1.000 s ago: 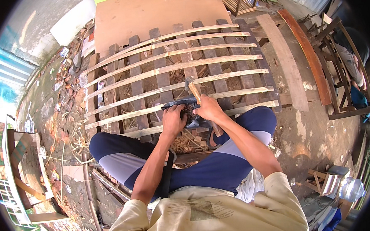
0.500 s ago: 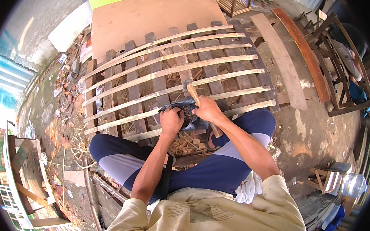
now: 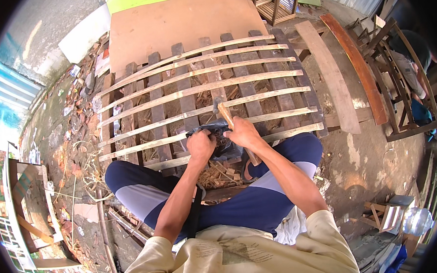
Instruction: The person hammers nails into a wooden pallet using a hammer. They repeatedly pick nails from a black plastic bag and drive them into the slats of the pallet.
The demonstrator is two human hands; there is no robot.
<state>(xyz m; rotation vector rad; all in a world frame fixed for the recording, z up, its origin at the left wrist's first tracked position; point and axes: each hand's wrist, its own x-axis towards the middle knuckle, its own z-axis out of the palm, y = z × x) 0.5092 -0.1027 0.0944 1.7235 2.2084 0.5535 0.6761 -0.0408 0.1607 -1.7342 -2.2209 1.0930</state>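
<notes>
A black plastic bag lies open between my hands, over the near slats; small dark bits show inside it, too small to name. My left hand is closed on the bag's left edge. My right hand wraps round the wooden handle of a hammer, its thumb side against the bag's right edge. The hammer's head points away from me, above the slats. Thin pale wooden slats run crosswise over darker planks, which lie lengthwise in front of my crossed legs.
A large brown board lies beyond the planks. Two long boards, one pale and one reddish, lie at the right beside a dark wooden frame. Wood scraps lie below the bag. A wooden frame stands at the left.
The view has shifted slightly, so the slats sit a little lower at the far side. The hammer head has tilted slightly left; both hands keep their grip.
</notes>
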